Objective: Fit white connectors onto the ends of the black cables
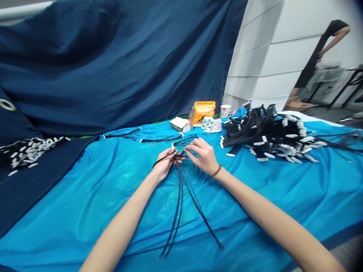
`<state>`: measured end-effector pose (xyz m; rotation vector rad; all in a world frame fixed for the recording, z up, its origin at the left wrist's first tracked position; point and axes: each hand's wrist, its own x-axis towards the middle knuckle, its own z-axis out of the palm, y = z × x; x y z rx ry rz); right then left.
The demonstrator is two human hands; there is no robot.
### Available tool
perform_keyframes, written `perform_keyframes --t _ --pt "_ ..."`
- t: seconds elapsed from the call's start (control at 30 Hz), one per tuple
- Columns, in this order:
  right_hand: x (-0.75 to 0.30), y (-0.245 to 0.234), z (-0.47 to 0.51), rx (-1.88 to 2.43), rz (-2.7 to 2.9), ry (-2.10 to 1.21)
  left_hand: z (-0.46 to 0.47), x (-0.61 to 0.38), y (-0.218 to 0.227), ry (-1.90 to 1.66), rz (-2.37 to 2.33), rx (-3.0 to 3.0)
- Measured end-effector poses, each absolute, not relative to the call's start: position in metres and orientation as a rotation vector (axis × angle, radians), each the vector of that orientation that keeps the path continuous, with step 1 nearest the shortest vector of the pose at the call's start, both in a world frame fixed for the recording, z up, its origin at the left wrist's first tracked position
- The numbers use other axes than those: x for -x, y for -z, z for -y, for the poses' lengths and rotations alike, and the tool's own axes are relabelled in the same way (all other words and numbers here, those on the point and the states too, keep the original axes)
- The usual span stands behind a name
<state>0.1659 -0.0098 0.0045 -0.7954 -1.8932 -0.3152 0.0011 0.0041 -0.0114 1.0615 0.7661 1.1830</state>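
Observation:
My left hand (165, 163) is closed on a bundle of black wires (179, 196) near a small white connector (173, 145). From that hand the loose wire ends hang down toward me and spread over the blue cloth (113, 196). Close by on the right, my right hand (202, 155) pinches a black wire of the same bundle between thumb and fingertips. Several more wires fan out behind the fingers. Exactly where the wires meet the connector is partly hidden by my fingers.
A large heap of black cables with white connectors (263, 138) lies to the right. Another pile (34, 151) is at far left. Behind my hands are single cables (121, 134), a small box (181, 124), an orange pouch (204, 111) and a paper cup (225, 111). A person (314, 56) stands beyond.

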Motion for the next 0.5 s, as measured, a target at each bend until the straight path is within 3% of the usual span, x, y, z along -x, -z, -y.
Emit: perform_keyframes --t 0.5 --pt "-0.1645 -0.0041 0.0106 0.817 1.858 0.281 -0.0022 -0.0021 0.0110 -1.153 -0.785 -1.115"
